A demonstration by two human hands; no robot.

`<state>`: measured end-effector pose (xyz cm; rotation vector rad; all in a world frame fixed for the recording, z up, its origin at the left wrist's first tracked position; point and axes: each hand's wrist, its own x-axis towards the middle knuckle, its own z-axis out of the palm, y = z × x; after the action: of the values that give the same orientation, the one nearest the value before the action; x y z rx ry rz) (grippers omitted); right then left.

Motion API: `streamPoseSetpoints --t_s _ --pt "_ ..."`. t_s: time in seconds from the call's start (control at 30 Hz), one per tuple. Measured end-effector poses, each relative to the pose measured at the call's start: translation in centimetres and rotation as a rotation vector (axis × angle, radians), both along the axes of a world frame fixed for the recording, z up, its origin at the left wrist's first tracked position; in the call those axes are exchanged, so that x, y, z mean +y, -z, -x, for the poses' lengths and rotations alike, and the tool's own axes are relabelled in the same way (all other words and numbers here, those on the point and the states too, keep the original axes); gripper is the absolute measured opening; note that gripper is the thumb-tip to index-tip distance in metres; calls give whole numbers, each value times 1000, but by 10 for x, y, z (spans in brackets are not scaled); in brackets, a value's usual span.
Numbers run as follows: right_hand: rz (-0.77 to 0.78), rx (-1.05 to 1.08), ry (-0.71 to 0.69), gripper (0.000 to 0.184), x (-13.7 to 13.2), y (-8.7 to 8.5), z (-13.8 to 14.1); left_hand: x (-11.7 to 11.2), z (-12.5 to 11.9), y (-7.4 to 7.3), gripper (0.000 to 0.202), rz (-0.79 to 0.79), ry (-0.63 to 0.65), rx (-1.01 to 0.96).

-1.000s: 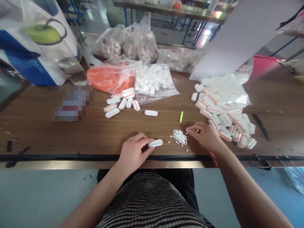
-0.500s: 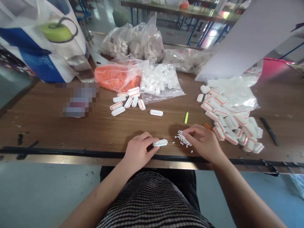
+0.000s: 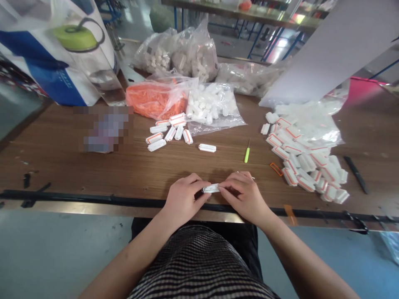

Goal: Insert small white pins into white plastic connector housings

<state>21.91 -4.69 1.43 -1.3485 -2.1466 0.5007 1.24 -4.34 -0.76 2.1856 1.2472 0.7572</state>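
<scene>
My left hand [image 3: 183, 197] pinches the left end of a small white plastic connector block [image 3: 210, 188] near the front edge of the brown table [image 3: 62, 166]. My right hand [image 3: 245, 195] has its fingers closed at the block's right end, thumb and forefinger pressed to it. Whether a tiny white pin is between those fingertips is hidden. The heap of tiny white pins lies under my right hand and is covered by it.
A lone white block [image 3: 207, 148] and a row of white blocks with orange clips [image 3: 170, 132] lie mid-table. A larger pile of such blocks [image 3: 307, 162] sits right. A green-handled tool [image 3: 247, 154], an orange clip [image 3: 276, 169], bags of orange parts [image 3: 152, 99] and white parts [image 3: 212, 106] lie behind.
My right hand left the heap of tiny pins and moved left to the block held by my left hand. The left hand stayed where it was.
</scene>
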Motion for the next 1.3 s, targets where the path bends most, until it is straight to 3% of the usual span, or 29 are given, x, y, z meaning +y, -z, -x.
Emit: streamPoseSetpoints --t_s 0.17,0.4,0.5,0.57,0.67,0.8,0.97,1.13,1.3 --pt "-117 -162 -35 18 -2 -8 0 0 0 -1 15 -14 -4 -17" --pt "-289 -299 -51 18 -11 -4 8 0 0 -2 15 4 -4 -6" --pt "-225 -192 44 20 -8 -3 -9 1 1 -1 16 3 -5 -6" --pt "-141 -135 227 22 -3 -1 -32 1 2 -1 18 1 -3 -6" --pt "-3 -273 437 23 3 4 -68 1 2 0 18 -5 -2 -12" --pt "108 -287 404 23 7 10 -90 2 1 0 17 -17 -1 -7" --pt "33 -332 337 24 10 10 -91 2 1 0 16 -27 1 -5" --pt "152 -205 375 26 10 8 -95 2 1 0 17 -9 -1 -1" --pt "163 -216 363 23 12 7 -93 2 1 -1 17 -12 2 -2"
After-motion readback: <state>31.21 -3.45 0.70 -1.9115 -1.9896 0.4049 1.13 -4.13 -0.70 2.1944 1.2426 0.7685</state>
